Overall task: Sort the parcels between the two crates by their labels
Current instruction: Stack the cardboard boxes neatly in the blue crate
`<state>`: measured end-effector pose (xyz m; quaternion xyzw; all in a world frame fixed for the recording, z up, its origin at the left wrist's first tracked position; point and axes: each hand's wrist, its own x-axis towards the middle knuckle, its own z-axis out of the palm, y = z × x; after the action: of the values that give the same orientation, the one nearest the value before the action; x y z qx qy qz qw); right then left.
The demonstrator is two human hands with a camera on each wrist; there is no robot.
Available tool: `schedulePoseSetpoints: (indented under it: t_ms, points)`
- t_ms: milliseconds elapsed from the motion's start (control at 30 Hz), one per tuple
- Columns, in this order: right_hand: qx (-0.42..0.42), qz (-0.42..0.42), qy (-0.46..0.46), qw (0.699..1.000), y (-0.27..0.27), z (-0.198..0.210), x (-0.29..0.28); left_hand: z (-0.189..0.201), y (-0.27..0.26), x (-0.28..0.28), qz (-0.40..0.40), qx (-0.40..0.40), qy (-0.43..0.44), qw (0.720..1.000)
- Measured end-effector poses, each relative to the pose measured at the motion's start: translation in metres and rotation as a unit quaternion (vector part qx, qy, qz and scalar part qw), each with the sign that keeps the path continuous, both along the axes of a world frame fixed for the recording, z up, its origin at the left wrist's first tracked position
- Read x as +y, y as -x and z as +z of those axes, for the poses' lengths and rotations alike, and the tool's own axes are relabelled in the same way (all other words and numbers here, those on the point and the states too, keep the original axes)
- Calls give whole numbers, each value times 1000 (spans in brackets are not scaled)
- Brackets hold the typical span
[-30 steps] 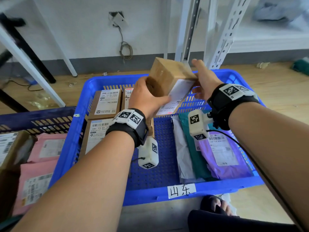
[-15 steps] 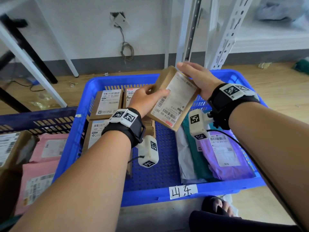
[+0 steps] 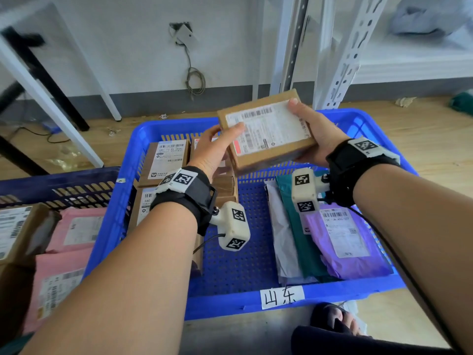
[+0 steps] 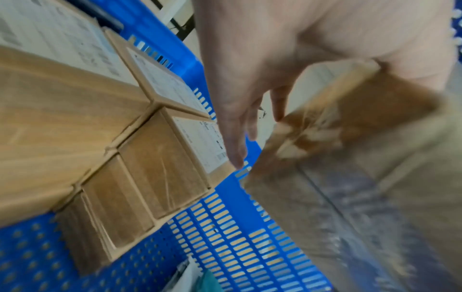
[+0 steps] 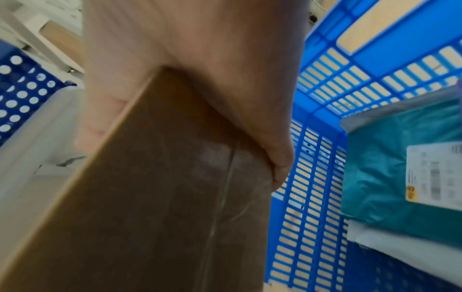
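Both forearms reach forward side by side, each wrist strapped with a black band. The left hand (image 3: 212,147) sits at ten o'clock of the right hand (image 3: 316,131), thumb on top (fingers beneath), in a grip. The right hand's thumb also lies on top, fingers curled under.

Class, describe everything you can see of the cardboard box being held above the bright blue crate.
The cardboard box is flat, brown and rectangular, with a white barcoded shipping label facing up. It is tilted, held above the crate's far side. The left hand grips its left end and the right hand its right end.
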<state>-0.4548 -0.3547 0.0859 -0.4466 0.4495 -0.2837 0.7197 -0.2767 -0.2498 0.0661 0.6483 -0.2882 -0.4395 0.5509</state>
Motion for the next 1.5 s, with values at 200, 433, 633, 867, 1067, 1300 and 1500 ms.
schedulePoseSetpoints:
  t_ms: [200, 433, 633, 867, 1067, 1300, 1500]
  points:
    - [26, -4, 6, 1000, -6, -1, 2, 1, 0, 1, -21, 42, -23, 999]
    - [205, 202, 97, 953, -7, 1, 2, 7, -14, 9, -133, 24, -61, 989]
    - [162, 327, 14, 931, -4, -19, 7, 5, -24, 4, -77, -23, -29, 996]
    - [162, 411, -74, 894, 23, -64, 27, -26, -63, 10, 73, -163, -69, 981]
    - [255, 422, -101, 864, 8, -98, 42, -48, -67, 23, 20, -274, -138, 952]
    - [279, 383, -176, 863, -24, -143, 69, -55, -83, 33, 106, -283, -146, 942]
    - [331, 332, -169, 867, -59, -203, 72, -67, -98, 34, 75, -254, -136, 955]
